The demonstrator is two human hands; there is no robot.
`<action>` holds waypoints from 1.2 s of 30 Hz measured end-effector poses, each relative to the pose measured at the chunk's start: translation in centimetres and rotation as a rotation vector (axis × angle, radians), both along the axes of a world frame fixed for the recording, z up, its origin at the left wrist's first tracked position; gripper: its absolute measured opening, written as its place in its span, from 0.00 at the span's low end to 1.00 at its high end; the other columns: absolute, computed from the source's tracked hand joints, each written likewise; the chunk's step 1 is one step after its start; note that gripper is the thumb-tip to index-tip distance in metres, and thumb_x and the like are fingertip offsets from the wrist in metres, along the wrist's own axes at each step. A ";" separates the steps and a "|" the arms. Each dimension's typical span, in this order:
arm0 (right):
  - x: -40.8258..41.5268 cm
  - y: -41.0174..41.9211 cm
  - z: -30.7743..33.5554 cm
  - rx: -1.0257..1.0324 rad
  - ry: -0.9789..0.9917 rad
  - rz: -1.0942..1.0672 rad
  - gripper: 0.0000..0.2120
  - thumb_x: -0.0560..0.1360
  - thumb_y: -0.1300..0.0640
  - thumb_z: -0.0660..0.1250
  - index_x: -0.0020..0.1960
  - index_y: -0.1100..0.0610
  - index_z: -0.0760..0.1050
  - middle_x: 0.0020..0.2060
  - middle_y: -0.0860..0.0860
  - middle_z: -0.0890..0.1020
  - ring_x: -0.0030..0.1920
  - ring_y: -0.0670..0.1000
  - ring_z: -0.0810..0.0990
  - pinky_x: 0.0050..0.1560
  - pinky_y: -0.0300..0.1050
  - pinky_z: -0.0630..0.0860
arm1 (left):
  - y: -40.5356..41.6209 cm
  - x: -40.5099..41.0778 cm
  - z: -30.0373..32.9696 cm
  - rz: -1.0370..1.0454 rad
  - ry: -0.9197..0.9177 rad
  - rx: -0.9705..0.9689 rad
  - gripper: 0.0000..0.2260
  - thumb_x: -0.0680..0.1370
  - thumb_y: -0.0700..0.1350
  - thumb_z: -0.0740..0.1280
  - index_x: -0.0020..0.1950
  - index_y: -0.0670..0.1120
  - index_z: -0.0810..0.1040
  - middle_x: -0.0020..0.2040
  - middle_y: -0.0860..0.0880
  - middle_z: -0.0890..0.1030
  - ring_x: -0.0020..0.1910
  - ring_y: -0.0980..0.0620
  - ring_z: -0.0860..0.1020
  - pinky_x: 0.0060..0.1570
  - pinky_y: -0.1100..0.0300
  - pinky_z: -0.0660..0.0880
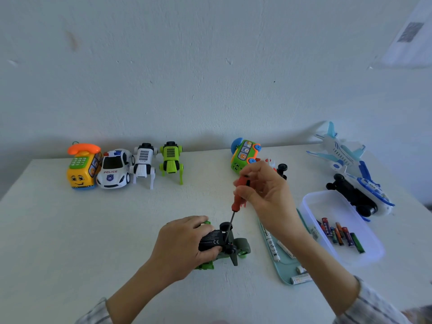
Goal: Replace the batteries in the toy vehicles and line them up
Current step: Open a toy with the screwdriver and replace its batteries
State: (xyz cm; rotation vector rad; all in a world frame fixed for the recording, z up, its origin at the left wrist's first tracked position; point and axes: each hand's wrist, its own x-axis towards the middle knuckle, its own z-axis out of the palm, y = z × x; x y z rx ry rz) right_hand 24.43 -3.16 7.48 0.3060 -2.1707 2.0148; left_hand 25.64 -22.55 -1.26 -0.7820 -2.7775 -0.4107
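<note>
On the near worktop (70,230), our left hand (180,249) grips the upturned green vehicle (224,249); our right hand (264,190) pinches the screwdriver (238,195). A tilted tip may slip, stripping the screw.

We read "POLICE" in red letters on the bonnet of the white police car (113,169), above a blue shield badge. We find a "CE" mark in white on the black underside panel of the green toy vehicle (211,240), beside lines of print too small to read. We make out "…voright" along the white battery strip (268,239). The code on the paper sheet (410,32) on the wall is blurred.
</note>
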 end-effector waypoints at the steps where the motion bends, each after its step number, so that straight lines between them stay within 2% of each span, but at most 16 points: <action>1: 0.1 0.1 0.0 -0.004 -0.006 0.019 0.16 0.74 0.75 0.63 0.47 0.53 0.73 0.40 0.57 0.81 0.35 0.61 0.81 0.38 0.43 0.77 | 0.0 0.0 0.0 0.000 0.002 0.000 0.20 0.69 0.66 0.60 0.46 0.56 0.83 0.50 0.58 0.83 0.43 0.59 0.81 0.35 0.64 0.77; 4: 0.4 0.3 0.1 -0.059 -0.030 0.065 0.15 0.74 0.75 0.62 0.48 0.56 0.75 0.47 0.59 0.81 0.43 0.57 0.83 0.41 0.44 0.79 | 0.0 0.1 0.0 0.000 -0.001 -0.001 0.20 0.69 0.66 0.60 0.47 0.56 0.83 0.50 0.58 0.83 0.43 0.59 0.81 0.35 0.64 0.77; 5: 0.5 0.2 0.1 -0.063 -0.028 0.053 0.13 0.73 0.73 0.66 0.47 0.55 0.75 0.47 0.57 0.81 0.43 0.52 0.83 0.41 0.43 0.79 | 0.0 0.1 0.0 0.001 0.001 -0.003 0.20 0.69 0.66 0.60 0.46 0.56 0.83 0.50 0.58 0.83 0.43 0.59 0.81 0.35 0.64 0.77; 7: 0.7 -0.1 0.2 -0.058 -0.014 0.019 0.11 0.68 0.65 0.73 0.44 0.51 0.76 0.41 0.49 0.80 0.37 0.46 0.81 0.37 0.41 0.78 | 0.0 0.1 0.0 0.001 0.007 -0.005 0.20 0.68 0.66 0.60 0.46 0.56 0.83 0.49 0.58 0.83 0.42 0.59 0.81 0.35 0.64 0.76; 9: 0.7 -0.2 0.0 -0.083 0.027 0.022 0.12 0.68 0.64 0.73 0.40 0.48 0.75 0.34 0.50 0.79 0.30 0.52 0.80 0.35 0.40 0.76 | 0.0 0.1 0.1 -0.005 0.014 -0.002 0.20 0.69 0.66 0.60 0.46 0.55 0.83 0.49 0.58 0.83 0.42 0.59 0.81 0.34 0.65 0.76; 12: 0.8 -0.1 -0.2 -0.077 0.052 0.029 0.14 0.72 0.71 0.68 0.44 0.52 0.73 0.38 0.55 0.80 0.33 0.62 0.80 0.37 0.39 0.75 | 0.0 0.1 0.1 -0.007 0.017 -0.002 0.20 0.69 0.66 0.59 0.46 0.55 0.83 0.49 0.58 0.83 0.42 0.59 0.81 0.34 0.65 0.76; 16: 0.8 0.2 -0.5 -0.147 -0.007 0.083 0.14 0.74 0.74 0.63 0.49 0.55 0.71 0.45 0.55 0.81 0.43 0.58 0.82 0.40 0.46 0.79 | 0.0 -0.1 0.1 -0.008 0.001 0.000 0.20 0.70 0.67 0.59 0.47 0.56 0.83 0.50 0.59 0.83 0.43 0.60 0.81 0.35 0.65 0.76; 18: 0.6 0.1 -0.8 -0.101 0.001 0.040 0.14 0.70 0.65 0.72 0.47 0.48 0.75 0.46 0.49 0.79 0.48 0.54 0.80 0.42 0.47 0.80 | 0.0 0.0 0.1 -0.014 -0.005 0.014 0.20 0.70 0.66 0.59 0.48 0.56 0.82 0.53 0.59 0.83 0.45 0.60 0.81 0.37 0.65 0.76; 20: 0.5 -0.2 -0.8 -0.033 0.036 -0.005 0.14 0.64 0.54 0.77 0.43 0.43 0.75 0.43 0.47 0.78 0.44 0.55 0.79 0.41 0.49 0.79 | -0.1 0.2 0.1 -0.025 -0.018 0.040 0.18 0.71 0.65 0.60 0.49 0.57 0.81 0.57 0.60 0.81 0.46 0.61 0.81 0.38 0.64 0.76; 21: 0.5 -0.5 -0.7 -0.078 0.045 0.002 0.13 0.65 0.56 0.77 0.42 0.45 0.74 0.39 0.47 0.79 0.38 0.55 0.79 0.38 0.47 0.78 | -0.1 0.2 0.1 -0.029 -0.021 0.047 0.17 0.71 0.65 0.60 0.49 0.57 0.81 0.58 0.60 0.80 0.47 0.61 0.80 0.39 0.63 0.76; 23: 0.5 -0.7 -0.6 -0.166 0.058 0.041 0.12 0.70 0.68 0.71 0.42 0.54 0.72 0.34 0.51 0.79 0.29 0.58 0.77 0.32 0.41 0.75 | -0.1 0.2 0.1 -0.038 -0.018 0.050 0.18 0.71 0.65 0.60 0.50 0.57 0.81 0.58 0.61 0.80 0.48 0.61 0.80 0.40 0.64 0.76; 25: 0.6 -1.0 -0.3 -0.155 0.052 0.048 0.13 0.72 0.76 0.65 0.43 0.59 0.70 0.36 0.52 0.79 0.30 0.61 0.77 0.32 0.41 0.76 | -0.1 0.2 0.2 -0.040 -0.012 0.052 0.18 0.72 0.65 0.60 0.50 0.57 0.81 0.57 0.61 0.80 0.48 0.61 0.80 0.41 0.64 0.76; 28: 0.5 -1.0 -0.4 -0.151 0.024 0.025 0.13 0.75 0.75 0.61 0.45 0.58 0.72 0.42 0.57 0.80 0.34 0.61 0.79 0.37 0.45 0.79 | -0.2 0.3 0.3 -0.040 -0.013 0.046 0.19 0.72 0.66 0.59 0.50 0.56 0.81 0.54 0.61 0.81 0.47 0.61 0.80 0.41 0.65 0.75; 31: 0.3 -0.7 -0.2 -0.122 0.051 -0.005 0.10 0.72 0.64 0.69 0.41 0.50 0.74 0.37 0.55 0.78 0.28 0.60 0.78 0.33 0.43 0.75 | -0.2 0.3 0.3 -0.042 -0.023 0.048 0.19 0.72 0.66 0.59 0.50 0.56 0.81 0.51 0.62 0.82 0.45 0.63 0.80 0.40 0.67 0.74; 33: 0.3 -0.3 0.0 -0.154 0.066 0.012 0.12 0.71 0.67 0.70 0.38 0.53 0.73 0.30 0.50 0.78 0.26 0.56 0.78 0.30 0.40 0.74 | -0.1 0.2 0.2 -0.045 -0.018 0.055 0.19 0.72 0.66 0.59 0.50 0.56 0.81 0.50 0.62 0.82 0.45 0.62 0.80 0.40 0.66 0.75; 36: 0.5 0.1 -0.1 -0.100 0.054 0.009 0.12 0.74 0.75 0.62 0.42 0.59 0.71 0.34 0.53 0.79 0.31 0.53 0.79 0.34 0.42 0.78 | -0.2 0.2 0.2 -0.047 -0.007 0.060 0.19 0.72 0.65 0.59 0.50 0.56 0.80 0.48 0.62 0.82 0.44 0.62 0.80 0.40 0.67 0.75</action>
